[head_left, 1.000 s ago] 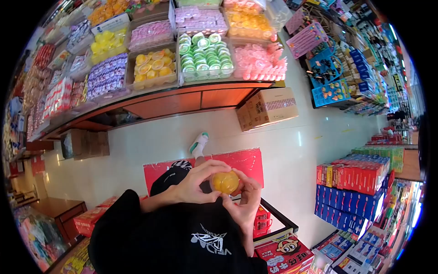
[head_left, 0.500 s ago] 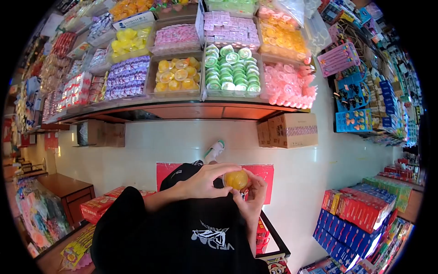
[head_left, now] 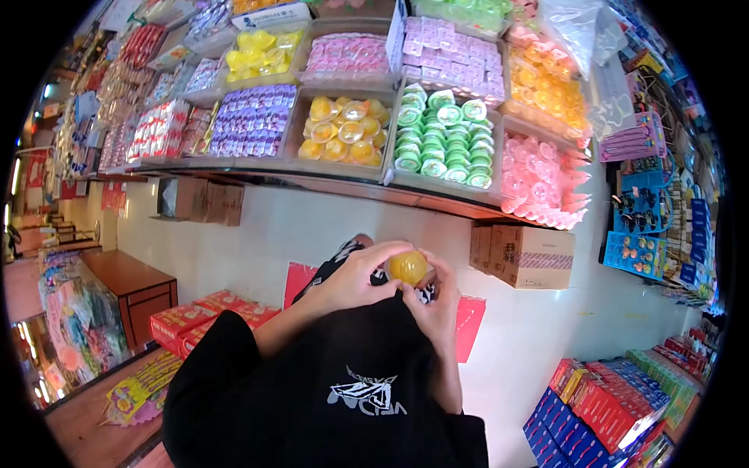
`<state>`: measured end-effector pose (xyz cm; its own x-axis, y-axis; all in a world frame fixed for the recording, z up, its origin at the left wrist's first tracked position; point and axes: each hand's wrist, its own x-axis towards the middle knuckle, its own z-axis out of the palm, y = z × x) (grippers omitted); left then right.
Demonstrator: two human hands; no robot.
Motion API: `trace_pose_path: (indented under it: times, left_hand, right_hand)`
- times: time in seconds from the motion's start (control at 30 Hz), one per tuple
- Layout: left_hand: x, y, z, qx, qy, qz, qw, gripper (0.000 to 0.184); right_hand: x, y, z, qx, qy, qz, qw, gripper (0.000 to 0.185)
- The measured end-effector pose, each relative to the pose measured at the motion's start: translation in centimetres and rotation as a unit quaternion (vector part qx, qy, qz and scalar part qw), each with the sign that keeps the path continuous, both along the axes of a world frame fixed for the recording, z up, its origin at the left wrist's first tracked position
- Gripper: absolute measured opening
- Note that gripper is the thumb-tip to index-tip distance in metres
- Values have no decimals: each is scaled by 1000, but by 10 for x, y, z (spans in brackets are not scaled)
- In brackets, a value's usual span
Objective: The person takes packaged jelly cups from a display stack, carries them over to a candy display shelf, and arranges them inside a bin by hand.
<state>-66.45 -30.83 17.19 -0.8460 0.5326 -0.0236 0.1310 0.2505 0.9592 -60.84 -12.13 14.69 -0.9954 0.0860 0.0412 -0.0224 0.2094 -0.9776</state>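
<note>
A yellow jelly cup [head_left: 408, 267] with a clear rounded shell is held up in front of my chest. My left hand [head_left: 359, 274] grips it from the left, thumb and fingers on its edge. From the other side my right hand [head_left: 438, 298] pinches its rim, the thumb low and the fingers curled around. Similar yellow cups [head_left: 343, 130] fill a bin on the display counter. Beside that bin are green-and-white cups [head_left: 445, 136] and pink packs [head_left: 538, 175].
The counter's front edge [head_left: 312, 175] runs across the view beyond my hands. Cardboard boxes [head_left: 538, 257] stand on the floor at its right end. Red boxes [head_left: 211, 316] lie to my left, near a wooden cabinet [head_left: 133, 292]. Stacked red and blue boxes [head_left: 601, 405] stand at lower right.
The view has turned and shifted, so the counter now slants down to the right. Both hands still hold the jelly cup, slightly higher in view. My feet have moved.
</note>
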Motion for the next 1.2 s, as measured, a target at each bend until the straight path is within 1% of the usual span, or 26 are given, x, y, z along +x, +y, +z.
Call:
trace_pose_path:
  times: [0.03,0.07,0.17,0.2,0.27,0.37,0.5,0.6,0.63,0.77,0.8,0.87,0.9,0.93,1.03,1.07,1.17,1.2]
  left_hand:
    - [-2,-4,-3,-5,-8,15,1000,64]
    - [-4,-9,-6,-26,-52,25,998,64]
    - [-10,-24,-19,-40,-54,66,996,63]
    - [-14,-28,-24,-43,-58,80,994,62]
    - [-22,-39,-33,-52,-69,102,991,61]
    - [-40,-56,-47,-28,-70,118,990,60]
    - [-72,-84,-70,-36,-3,112,993,54]
    - [-95,-110,-82,-51,14,111,992,52]
    - [-103,-119,-88,-56,19,114,992,52]
    - [-124,-156,-125,-21,-28,148,988,49]
    - [-132,-165,-134,-19,-18,151,988,48]
    - [-148,-183,-158,-8,-6,158,987,48]
    - [-157,-192,-160,-2,0,161,987,48]
    - [-166,-201,-161,-23,27,152,988,49]
    - [-190,-219,-167,8,41,146,988,51]
    - [-198,-227,-168,-23,32,128,991,56]
    - [-218,-237,-197,-44,109,116,986,61]
    - [-224,-239,-205,-48,114,116,986,63]
  right_hand:
    - [-8,-3,-2,23,-6,15,1000,62]
    - [-15,-8,-6,21,-7,19,1000,61]
    - [-37,-23,-15,10,-30,50,998,62]
    - [-44,-27,-17,30,-47,65,996,61]
    - [-57,-39,-28,30,-47,70,996,61]
    - [-80,-56,-39,43,-46,78,995,59]
    - [-112,-85,-55,78,-82,90,990,56]
    - [-136,-113,-70,115,-48,89,988,54]
    - [-144,-123,-73,116,-56,88,988,54]
    - [-172,-159,-82,118,-92,92,985,51]
    - [-183,-169,-86,117,-96,92,984,51]
    - [-202,-189,-100,113,-47,80,989,50]
    - [-210,-198,-107,111,-22,74,991,50]
    - [-218,-205,-112,127,-46,83,987,51]
    - [-242,-225,-128,141,-60,75,985,53]
    - [-249,-232,-133,142,-76,71,984,53]
    - [-268,-252,-156,124,-48,43,990,54]
    - [-273,-258,-161,132,-39,37,990,55]
